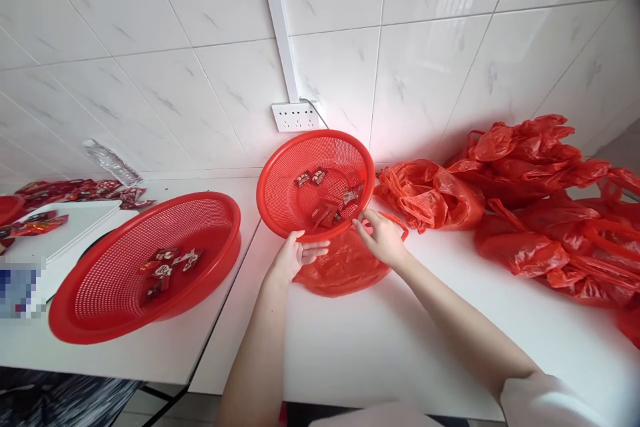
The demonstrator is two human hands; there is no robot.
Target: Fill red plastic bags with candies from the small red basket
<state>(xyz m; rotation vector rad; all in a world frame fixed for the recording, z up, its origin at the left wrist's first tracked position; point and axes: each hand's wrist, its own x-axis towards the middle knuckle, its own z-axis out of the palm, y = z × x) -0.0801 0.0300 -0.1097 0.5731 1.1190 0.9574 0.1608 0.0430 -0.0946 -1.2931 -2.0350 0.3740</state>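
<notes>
A round red plastic basket [280,204] with perforated sides stands at the wall, its opening tilted towards me. Several small red-and-brown wrapped packets [325,214] lie inside. My left hand [295,258] is at the near rim, thumb by the edge and fingers reaching right just under it. At the rim's right side, my right hand [383,238] is closed with thumb and fingers, partly over the plastic. Below and in front of the basket lies a red plastic bag [345,274], touching both hands' area; how much it holds is hidden.
A second red basket [215,214] with several packets stands left, across the table seam. Filled red bags [530,234] crowd the right. Far left are wrapped packets [65,194], a clear plastic bottle or package [113,162] and a white tray [90,214]. A power strip [296,118] hangs on the wall.
</notes>
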